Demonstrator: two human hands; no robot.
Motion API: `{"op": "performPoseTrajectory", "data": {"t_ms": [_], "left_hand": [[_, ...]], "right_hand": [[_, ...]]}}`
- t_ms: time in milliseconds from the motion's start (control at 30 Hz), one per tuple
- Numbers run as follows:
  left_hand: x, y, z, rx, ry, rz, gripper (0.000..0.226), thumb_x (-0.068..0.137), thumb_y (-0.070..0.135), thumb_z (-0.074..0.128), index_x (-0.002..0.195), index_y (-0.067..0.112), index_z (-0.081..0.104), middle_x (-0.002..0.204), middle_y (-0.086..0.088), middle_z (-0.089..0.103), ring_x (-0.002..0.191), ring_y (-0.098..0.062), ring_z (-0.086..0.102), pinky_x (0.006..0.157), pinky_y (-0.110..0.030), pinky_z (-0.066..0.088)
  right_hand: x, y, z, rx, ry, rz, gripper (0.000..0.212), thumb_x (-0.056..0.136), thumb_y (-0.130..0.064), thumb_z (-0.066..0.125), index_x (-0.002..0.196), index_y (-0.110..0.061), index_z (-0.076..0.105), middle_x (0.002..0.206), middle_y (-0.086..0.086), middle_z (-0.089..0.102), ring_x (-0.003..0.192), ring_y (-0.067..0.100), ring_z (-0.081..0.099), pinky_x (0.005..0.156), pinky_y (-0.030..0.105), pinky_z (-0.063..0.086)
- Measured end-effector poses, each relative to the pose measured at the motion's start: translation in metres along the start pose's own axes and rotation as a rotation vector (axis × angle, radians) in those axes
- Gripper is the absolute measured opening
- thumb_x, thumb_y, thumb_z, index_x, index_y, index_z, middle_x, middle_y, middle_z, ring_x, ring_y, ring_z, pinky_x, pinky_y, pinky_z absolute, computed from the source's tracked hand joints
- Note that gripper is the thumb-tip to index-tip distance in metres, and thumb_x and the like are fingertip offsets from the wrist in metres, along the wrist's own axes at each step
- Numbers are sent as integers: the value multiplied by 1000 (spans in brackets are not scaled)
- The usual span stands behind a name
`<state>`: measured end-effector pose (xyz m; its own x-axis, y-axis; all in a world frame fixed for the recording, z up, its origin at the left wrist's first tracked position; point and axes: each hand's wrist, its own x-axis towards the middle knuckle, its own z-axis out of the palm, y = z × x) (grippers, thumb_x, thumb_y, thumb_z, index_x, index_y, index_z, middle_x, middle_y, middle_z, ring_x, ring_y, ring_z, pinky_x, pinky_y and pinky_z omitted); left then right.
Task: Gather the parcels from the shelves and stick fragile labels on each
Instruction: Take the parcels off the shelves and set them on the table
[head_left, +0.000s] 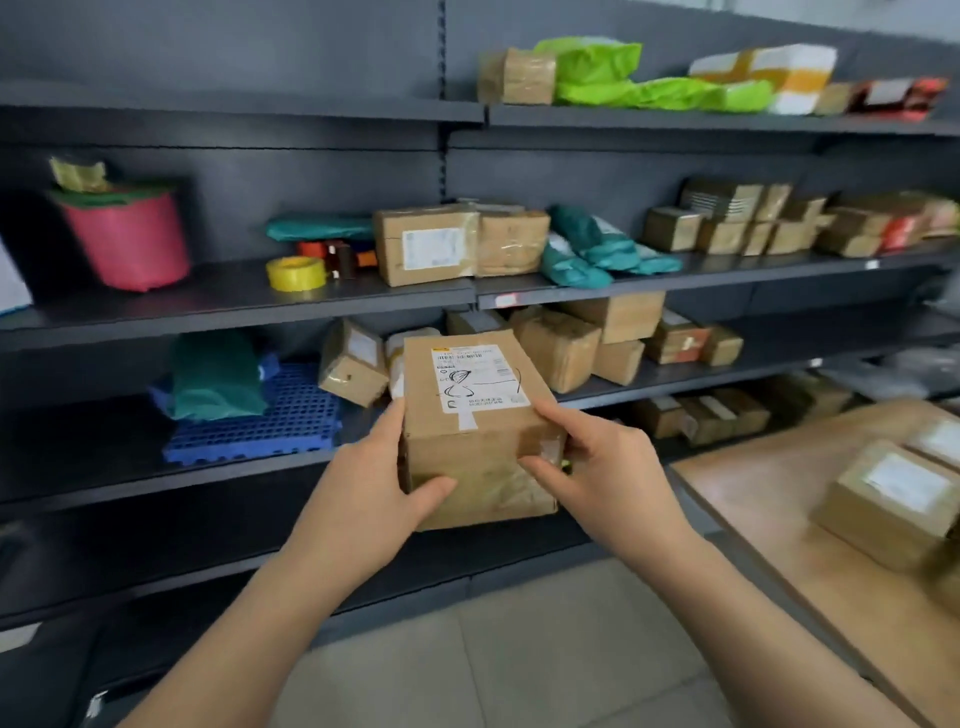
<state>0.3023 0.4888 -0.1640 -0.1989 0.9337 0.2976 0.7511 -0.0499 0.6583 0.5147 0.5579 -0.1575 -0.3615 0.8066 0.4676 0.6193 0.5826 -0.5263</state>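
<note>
Cardboard parcel (475, 447), boxy, taped; left hand (369, 483) & right hand (602, 467) grip sides.

Single head-worn wide-angle camera, set at the person's head height, facing forward and slightly downward, near the dark metal shelving (234, 306), wooden table (769, 509) at right edge.

1. Cardboard parcel (475, 431) gripped between left hand (374, 480) and right hand (597, 467), clear of the dark shelves (234, 301).
2. White shipping label (478, 376) on its top face.
3. Wooden table (779, 509) at right carries another parcel (888, 501).
</note>
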Motion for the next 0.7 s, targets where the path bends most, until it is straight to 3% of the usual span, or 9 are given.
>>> {"op": "performPoseTrajectory", "data": {"t_ms": [200,367,467,600,700], "left_hand": [[10,93,111,-76,-164,126,69,74,43,74,126,56,30,97,36,52,87,15,52,64,-5,39],[7,162,203,-128,-279,207,69,73,43,74,130,48,35,111,26,59,99,-3,57,84,-29,50],[3,193,254,-132,-343,252,69,72,43,76,127,48,35,106,30,53,93,1,52,77,-22,44],[10,220,311,-124,-478,278,67,71,44,75,125,49,35,110,25,54,94,-1,50,78,-22,43],[19,233,349,-134,-587,295,61,72,43,75,119,51,36,105,28,51,90,4,48,72,-17,39]], "right_hand": [[-60,94,-99,-102,95,156,57,76,-30,77,129,-33,57,94,-9,71,82,7,63,74,24,51],[-115,166,-167,-188,123,295,58,78,-34,75,131,-34,54,100,-10,71,83,6,63,78,28,54],[-145,203,-195,-222,142,366,58,78,-34,75,132,-32,54,100,-12,70,82,5,63,77,29,55],[-176,246,-214,-226,169,490,56,78,-36,74,131,-33,56,92,-20,65,75,1,62,72,25,55],[-191,280,-218,-203,185,590,53,78,-37,73,128,-32,58,94,-16,69,77,2,63,74,28,56]]}}
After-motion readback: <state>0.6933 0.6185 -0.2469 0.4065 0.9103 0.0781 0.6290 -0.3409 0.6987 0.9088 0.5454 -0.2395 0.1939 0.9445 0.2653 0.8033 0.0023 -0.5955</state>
